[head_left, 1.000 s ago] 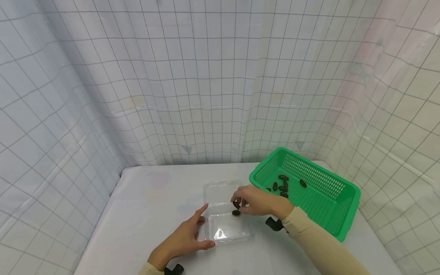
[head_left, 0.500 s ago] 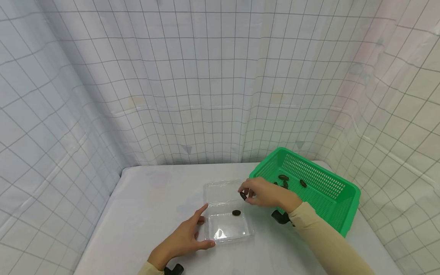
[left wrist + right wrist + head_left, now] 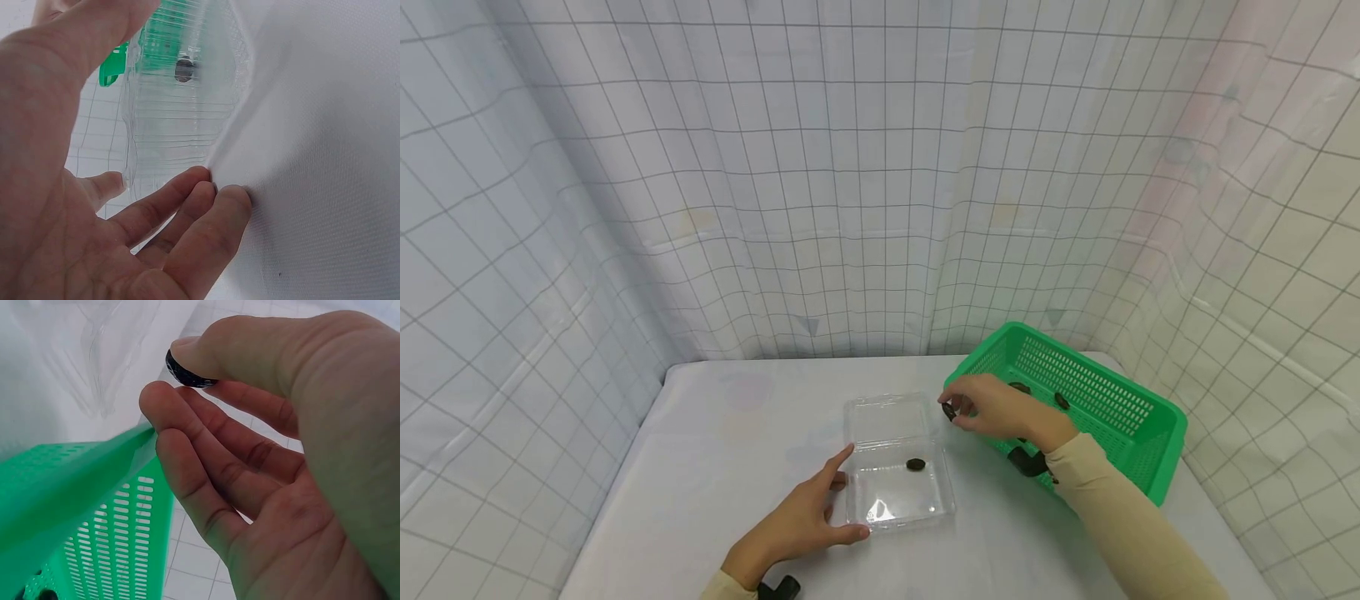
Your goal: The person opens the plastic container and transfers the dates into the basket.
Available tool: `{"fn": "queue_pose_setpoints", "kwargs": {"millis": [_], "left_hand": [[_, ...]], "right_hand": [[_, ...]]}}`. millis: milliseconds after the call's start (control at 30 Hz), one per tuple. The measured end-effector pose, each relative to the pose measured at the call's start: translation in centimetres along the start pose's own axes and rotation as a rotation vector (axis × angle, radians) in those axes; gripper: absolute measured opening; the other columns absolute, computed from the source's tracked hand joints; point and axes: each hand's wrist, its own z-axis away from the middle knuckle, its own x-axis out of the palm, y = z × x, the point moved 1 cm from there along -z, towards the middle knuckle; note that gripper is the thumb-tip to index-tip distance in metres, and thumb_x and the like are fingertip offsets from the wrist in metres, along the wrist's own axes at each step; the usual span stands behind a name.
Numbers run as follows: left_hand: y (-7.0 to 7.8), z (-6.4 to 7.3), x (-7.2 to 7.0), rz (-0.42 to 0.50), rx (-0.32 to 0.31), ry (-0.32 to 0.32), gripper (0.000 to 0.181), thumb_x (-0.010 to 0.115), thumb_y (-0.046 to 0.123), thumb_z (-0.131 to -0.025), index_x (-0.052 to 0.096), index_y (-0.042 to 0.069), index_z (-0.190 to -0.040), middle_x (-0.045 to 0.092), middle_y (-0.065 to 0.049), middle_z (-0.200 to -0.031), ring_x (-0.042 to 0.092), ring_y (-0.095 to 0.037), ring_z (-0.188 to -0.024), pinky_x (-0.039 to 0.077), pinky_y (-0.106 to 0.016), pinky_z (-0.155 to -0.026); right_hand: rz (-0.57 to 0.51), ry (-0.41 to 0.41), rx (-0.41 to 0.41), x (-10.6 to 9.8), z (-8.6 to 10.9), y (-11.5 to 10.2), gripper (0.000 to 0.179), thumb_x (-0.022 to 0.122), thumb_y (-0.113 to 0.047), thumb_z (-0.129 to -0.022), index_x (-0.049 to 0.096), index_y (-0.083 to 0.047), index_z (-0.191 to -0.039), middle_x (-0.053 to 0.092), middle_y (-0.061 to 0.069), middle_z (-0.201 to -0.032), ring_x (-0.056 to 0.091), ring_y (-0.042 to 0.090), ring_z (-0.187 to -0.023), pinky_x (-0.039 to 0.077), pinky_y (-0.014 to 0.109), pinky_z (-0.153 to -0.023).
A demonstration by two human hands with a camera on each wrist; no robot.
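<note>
In the head view, a clear plastic clamshell box [image 3: 898,496] lies open on the table, with one small dark oval piece [image 3: 915,465] in its near half. My left hand [image 3: 805,512] rests along the box's left side, thumb by the near corner and forefinger by the hinge. Its fingertips [image 3: 234,197] meet the white cloth beside the box wall. My right hand [image 3: 996,408] is at the left rim of a green basket [image 3: 1150,417]. Between thumb and forefinger it pinches another dark oval piece [image 3: 185,372], glossy and nearly black.
More dark oval pieces, such as one piece [image 3: 1062,401] near the back wall, lie in the basket, partly hidden by my right hand. A white cloth covers the table [image 3: 737,433]. Grid-patterned curtains [image 3: 850,208] close off the back and both sides.
My right hand has moved away from the box, right and back to the basket's rim, still pinching the dark oval piece. The left hand and the box have stayed put.
</note>
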Motion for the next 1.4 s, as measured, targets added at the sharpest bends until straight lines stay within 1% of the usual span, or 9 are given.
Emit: {"fn": "queue_pose_setpoints", "kwargs": {"millis": [200, 367, 533, 700, 833, 1033, 1200, 1300, 1400], "left_hand": [[-0.1, 0.0, 0.0, 0.002, -0.001, -0.001, 0.128, 0.099, 0.051, -0.093, 0.02, 0.016, -0.188, 0.066, -0.019, -0.161, 0.069, -0.038, -0.145, 0.065, -0.032, -0.098], [-0.2, 0.2, -0.1, 0.003, 0.009, 0.001, 0.128, 0.098, 0.051, -0.093, 0.02, 0.014, -0.187, 0.067, -0.02, -0.161, 0.069, -0.04, -0.145, 0.066, -0.032, -0.098], [-0.2, 0.2, -0.2, 0.004, 0.004, 0.0, 0.128, 0.098, 0.051, -0.094, 0.02, 0.015, -0.188, 0.066, -0.02, -0.162, 0.069, -0.04, -0.147, 0.066, -0.034, -0.1], [-0.2, 0.2, -0.2, 0.006, -0.006, 0.001, 0.128, 0.098, 0.052, -0.093, 0.02, 0.016, -0.188, 0.065, -0.02, -0.162, 0.068, -0.038, -0.147, 0.066, -0.034, -0.101], [-0.3, 0.2, -0.2, 0.001, -0.003, 0.003, 0.128, 0.098, 0.053, -0.094, 0.02, 0.015, -0.188, 0.065, -0.02, -0.162, 0.068, -0.038, -0.148, 0.066, -0.034, -0.101], [-0.2, 0.1, -0.2, -0.004, -0.004, 0.005, 0.128, 0.098, 0.054, -0.093, 0.02, 0.015, -0.188, 0.066, -0.02, -0.161, 0.068, -0.038, -0.148, 0.065, -0.034, -0.101], [-0.1, 0.1, -0.2, -0.017, -0.005, 0.011, 0.128, 0.098, 0.053, -0.093, 0.021, 0.015, -0.188, 0.067, -0.02, -0.16, 0.07, -0.037, -0.144, 0.064, -0.032, -0.098], [-0.1, 0.1, -0.1, -0.005, -0.007, 0.003, 0.128, 0.098, 0.052, -0.093, 0.02, 0.016, -0.188, 0.067, -0.02, -0.161, 0.07, -0.036, -0.143, 0.064, -0.033, -0.098], [-0.1, 0.1, 0.1, 0.019, -0.009, -0.01, 0.128, 0.098, 0.051, -0.094, 0.019, 0.016, -0.188, 0.065, -0.021, -0.163, 0.069, -0.037, -0.145, 0.065, -0.036, -0.1]], "right_hand": [[0.0, 0.005, 0.011, -0.5, 0.1, 0.8, 0.03, 0.08, -0.004, -0.107, 0.079, -0.004, -0.137, 0.083, 0.006, -0.119, 0.081, 0.018, -0.106, 0.069, 0.038, -0.096], [-0.021, 0.022, 0.015, -1.1, 0.3, 1.4, 0.032, 0.081, -0.003, -0.106, 0.078, -0.001, -0.138, 0.083, 0.008, -0.12, 0.081, 0.02, -0.107, 0.07, 0.039, -0.097], [-0.023, 0.031, 0.072, -1.8, 0.7, 2.0, 0.033, 0.081, -0.004, -0.106, 0.079, -0.003, -0.139, 0.083, 0.006, -0.122, 0.08, 0.021, -0.11, 0.069, 0.042, -0.098], [-0.027, 0.038, 0.12, -2.5, 1.3, 3.0, 0.036, 0.082, -0.006, -0.107, 0.078, -0.001, -0.143, 0.084, 0.007, -0.124, 0.08, 0.022, -0.112, 0.069, 0.045, -0.099], [-0.021, 0.048, 0.146, -2.8, 1.9, 4.2, 0.036, 0.082, -0.005, -0.107, 0.078, -0.001, -0.143, 0.084, 0.008, -0.124, 0.08, 0.023, -0.112, 0.068, 0.045, -0.098], [0.01, 0.07, 0.142, -3.5, 3.0, 5.8, 0.031, 0.082, -0.002, -0.105, 0.08, -0.003, -0.136, 0.083, 0.011, -0.12, 0.08, 0.026, -0.108, 0.069, 0.048, -0.094], [0.018, 0.081, 0.145, -4.0, 4.1, 7.4, 0.03, 0.081, 0.0, -0.104, 0.081, -0.003, -0.134, 0.083, 0.012, -0.116, 0.081, 0.028, -0.106, 0.069, 0.048, -0.092], [0.012, 0.076, 0.171, -4.4, 4.9, 8.3, 0.03, 0.08, 0.001, -0.103, 0.081, -0.002, -0.133, 0.084, 0.016, -0.117, 0.081, 0.031, -0.106, 0.069, 0.049, -0.091], [0.009, 0.062, 0.208, -4.5, 5.6, 9.1, 0.03, 0.079, 0.002, -0.103, 0.08, -0.001, -0.134, 0.084, 0.019, -0.118, 0.081, 0.032, -0.106, 0.069, 0.051, -0.09]]}}
